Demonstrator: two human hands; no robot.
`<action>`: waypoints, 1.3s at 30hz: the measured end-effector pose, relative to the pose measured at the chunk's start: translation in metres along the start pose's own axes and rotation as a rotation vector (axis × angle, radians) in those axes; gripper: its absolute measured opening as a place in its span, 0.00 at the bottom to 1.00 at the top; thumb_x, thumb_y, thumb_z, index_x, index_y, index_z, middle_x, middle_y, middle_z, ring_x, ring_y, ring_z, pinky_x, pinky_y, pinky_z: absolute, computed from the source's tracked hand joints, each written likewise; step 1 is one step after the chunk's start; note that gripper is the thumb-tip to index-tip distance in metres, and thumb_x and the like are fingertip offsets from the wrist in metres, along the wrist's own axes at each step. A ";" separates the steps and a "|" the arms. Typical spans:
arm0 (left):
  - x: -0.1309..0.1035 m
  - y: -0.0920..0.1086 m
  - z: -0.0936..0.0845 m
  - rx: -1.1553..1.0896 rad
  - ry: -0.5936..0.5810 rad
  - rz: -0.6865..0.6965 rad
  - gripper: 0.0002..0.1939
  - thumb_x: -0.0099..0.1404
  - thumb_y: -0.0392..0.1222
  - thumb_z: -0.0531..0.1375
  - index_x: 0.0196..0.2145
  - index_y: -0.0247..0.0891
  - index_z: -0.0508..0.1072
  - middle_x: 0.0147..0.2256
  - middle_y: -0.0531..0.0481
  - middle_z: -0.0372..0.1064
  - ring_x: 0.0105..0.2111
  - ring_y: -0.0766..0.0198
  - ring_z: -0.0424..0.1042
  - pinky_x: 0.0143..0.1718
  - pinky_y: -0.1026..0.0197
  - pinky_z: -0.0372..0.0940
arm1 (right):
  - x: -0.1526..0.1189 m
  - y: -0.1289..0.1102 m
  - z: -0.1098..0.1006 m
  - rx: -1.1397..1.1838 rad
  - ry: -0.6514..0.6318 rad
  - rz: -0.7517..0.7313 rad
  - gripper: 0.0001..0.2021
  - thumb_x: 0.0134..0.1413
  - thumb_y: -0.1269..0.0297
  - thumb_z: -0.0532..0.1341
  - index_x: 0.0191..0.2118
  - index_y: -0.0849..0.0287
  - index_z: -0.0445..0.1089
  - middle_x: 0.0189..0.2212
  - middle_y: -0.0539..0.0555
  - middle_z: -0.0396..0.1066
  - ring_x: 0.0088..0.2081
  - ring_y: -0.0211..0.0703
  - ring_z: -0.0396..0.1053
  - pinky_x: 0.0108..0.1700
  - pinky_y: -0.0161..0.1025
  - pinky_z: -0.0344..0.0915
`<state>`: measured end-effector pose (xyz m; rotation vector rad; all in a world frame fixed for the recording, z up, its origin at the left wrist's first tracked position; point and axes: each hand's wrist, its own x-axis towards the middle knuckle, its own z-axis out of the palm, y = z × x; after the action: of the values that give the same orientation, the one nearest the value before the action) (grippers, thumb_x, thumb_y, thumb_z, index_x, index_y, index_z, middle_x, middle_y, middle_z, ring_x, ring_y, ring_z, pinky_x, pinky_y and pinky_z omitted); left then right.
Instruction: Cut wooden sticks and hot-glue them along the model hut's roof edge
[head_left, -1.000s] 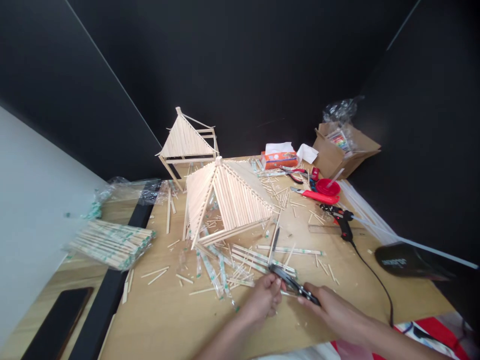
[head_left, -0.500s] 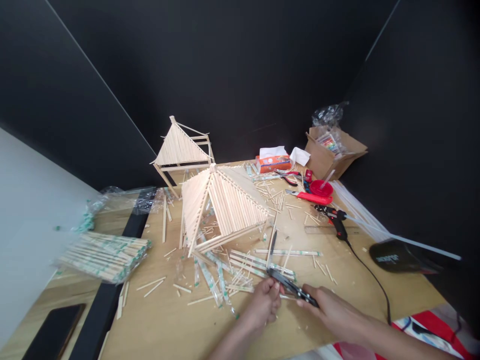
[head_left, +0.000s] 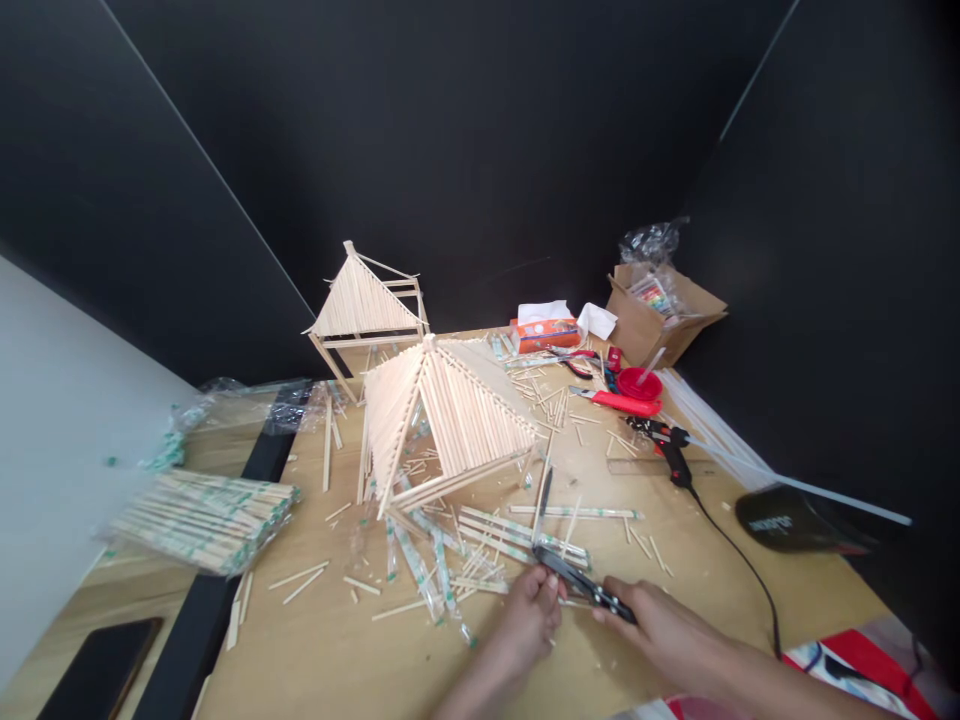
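My right hand point(head_left: 660, 622) is wrapped round the handle of black shears point(head_left: 576, 576), whose dark blade points away from me. Along the blade runs a thin wooden stick point(head_left: 538, 512); its near end meets the closed fingers of my left hand point(head_left: 529, 612), just below the pivot. Beyond my hands stands a model house point(head_left: 480, 420) of wooden sticks, its roof slopes faced with sticks and an opening in the front. A second stick model point(head_left: 352, 300), with fewer roof slopes covered, stands behind it to the left.
Wrapped chopsticks point(head_left: 202, 520) lie in a bundle at left, near a phone point(head_left: 101, 665). At right are a glue gun point(head_left: 667, 450) with its cord, a red utility knife point(head_left: 626, 402), a red lid point(head_left: 637, 383), a cardboard box point(head_left: 652, 325) and a tissue pack point(head_left: 545, 333). Loose stick pieces litter the table.
The view has shifted slightly. Both hands and the shears keep nearly the same position, and the stick still lies along the blade.
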<state>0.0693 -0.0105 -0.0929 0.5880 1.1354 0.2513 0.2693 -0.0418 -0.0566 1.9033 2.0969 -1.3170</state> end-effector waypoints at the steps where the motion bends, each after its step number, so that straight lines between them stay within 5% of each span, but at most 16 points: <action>1: 0.001 -0.001 0.000 0.004 0.000 0.004 0.18 0.69 0.45 0.59 0.53 0.36 0.68 0.51 0.43 0.68 0.46 0.56 0.72 0.45 0.48 0.70 | 0.001 0.000 0.000 -0.002 0.000 -0.001 0.20 0.64 0.48 0.49 0.36 0.58 0.69 0.28 0.56 0.75 0.31 0.49 0.74 0.31 0.36 0.60; 8: 0.012 -0.007 -0.001 0.086 0.026 0.056 0.18 0.68 0.45 0.59 0.53 0.36 0.68 0.51 0.43 0.68 0.46 0.56 0.72 0.45 0.49 0.70 | 0.005 0.002 0.003 0.002 0.020 -0.017 0.20 0.64 0.46 0.50 0.37 0.57 0.68 0.30 0.56 0.76 0.33 0.50 0.75 0.33 0.36 0.62; 11: 0.008 -0.008 -0.007 0.152 0.030 0.112 0.15 0.70 0.48 0.55 0.47 0.34 0.70 0.37 0.48 0.71 0.30 0.65 0.72 0.32 0.58 0.70 | 0.004 0.001 0.004 -0.003 0.045 -0.023 0.20 0.62 0.45 0.51 0.36 0.56 0.69 0.29 0.54 0.76 0.33 0.51 0.75 0.33 0.36 0.61; 13: 0.001 -0.008 -0.014 0.205 0.030 0.167 0.19 0.71 0.53 0.51 0.42 0.34 0.69 0.23 0.56 0.64 0.17 0.71 0.59 0.20 0.66 0.60 | 0.003 -0.002 0.002 -0.007 0.065 -0.024 0.18 0.62 0.46 0.53 0.36 0.55 0.68 0.28 0.53 0.76 0.32 0.50 0.75 0.32 0.36 0.61; 16: -0.014 -0.004 -0.028 0.302 0.052 0.269 0.23 0.68 0.60 0.49 0.37 0.36 0.68 0.18 0.61 0.54 0.13 0.72 0.47 0.15 0.67 0.49 | 0.003 -0.004 -0.005 -0.009 0.133 -0.018 0.14 0.61 0.49 0.54 0.39 0.53 0.68 0.31 0.51 0.77 0.34 0.50 0.76 0.34 0.37 0.63; 19: -0.029 0.004 -0.043 0.436 0.138 0.400 0.20 0.67 0.57 0.52 0.36 0.36 0.70 0.20 0.57 0.59 0.17 0.66 0.59 0.21 0.63 0.58 | 0.012 0.000 -0.016 -0.073 0.345 0.048 0.14 0.59 0.50 0.56 0.45 0.52 0.67 0.38 0.52 0.77 0.37 0.49 0.75 0.38 0.37 0.66; 21: -0.038 0.013 -0.050 0.537 0.230 0.498 0.16 0.69 0.50 0.51 0.39 0.36 0.72 0.28 0.49 0.69 0.28 0.60 0.69 0.33 0.58 0.64 | 0.022 0.008 -0.025 -0.144 0.519 0.130 0.19 0.58 0.50 0.57 0.50 0.55 0.66 0.43 0.57 0.74 0.42 0.53 0.73 0.43 0.42 0.66; 25: -0.044 0.030 -0.049 0.725 0.408 0.643 0.17 0.70 0.38 0.48 0.51 0.36 0.70 0.51 0.39 0.68 0.53 0.53 0.66 0.56 0.51 0.57 | 0.044 0.026 -0.033 -0.258 0.787 0.281 0.27 0.57 0.48 0.56 0.55 0.62 0.63 0.51 0.67 0.66 0.52 0.65 0.64 0.53 0.55 0.59; 32: -0.014 0.054 -0.022 1.057 0.537 0.666 0.16 0.72 0.35 0.47 0.45 0.38 0.74 0.43 0.43 0.72 0.47 0.56 0.71 0.49 0.53 0.65 | 0.068 0.027 -0.007 -0.319 0.928 0.413 0.30 0.61 0.44 0.51 0.56 0.67 0.63 0.50 0.70 0.65 0.49 0.68 0.65 0.47 0.57 0.62; 35: 0.003 0.062 -0.014 1.191 0.574 0.614 0.11 0.71 0.39 0.54 0.47 0.36 0.72 0.47 0.44 0.70 0.46 0.56 0.71 0.48 0.49 0.68 | 0.069 0.024 -0.001 -0.320 0.959 0.435 0.31 0.62 0.45 0.50 0.57 0.68 0.62 0.51 0.70 0.65 0.49 0.68 0.64 0.48 0.58 0.60; 39: 0.016 0.069 -0.005 1.300 0.606 0.519 0.18 0.68 0.45 0.59 0.53 0.36 0.68 0.51 0.43 0.68 0.46 0.56 0.72 0.45 0.48 0.70 | 0.068 0.026 -0.005 -0.293 0.981 0.395 0.31 0.63 0.47 0.49 0.58 0.69 0.62 0.52 0.71 0.64 0.51 0.69 0.63 0.51 0.58 0.58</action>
<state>0.0787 0.0555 -0.0682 2.0739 1.6540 0.0968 0.2759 0.0137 -0.1040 2.9106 1.8033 0.0683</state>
